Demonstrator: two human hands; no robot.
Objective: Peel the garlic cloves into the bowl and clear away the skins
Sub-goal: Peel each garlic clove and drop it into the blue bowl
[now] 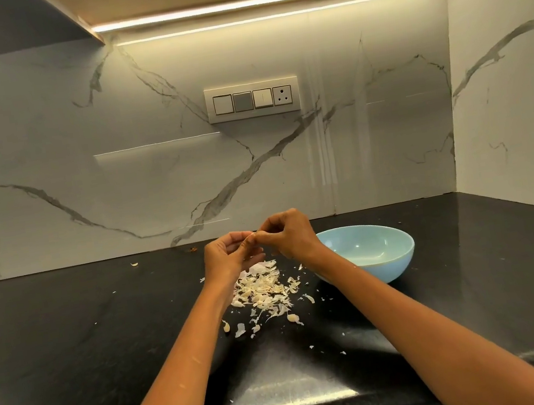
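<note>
My left hand (228, 255) and my right hand (289, 233) meet above the black counter, and both pinch a small pale garlic clove (251, 238) between the fingertips. Most of the clove is hidden by the fingers. Below the hands lies a heap of papery garlic skins (265, 291). A light blue bowl (377, 264) stands just right of the heap, partly behind my right wrist. The part of its inside that shows holds nothing.
Loose skin flakes are scattered over the black counter (70, 335) toward its front edge, and one scrap (134, 264) lies far left near the marble wall. A switch panel (252, 99) is on the back wall. Another marble wall closes the right side.
</note>
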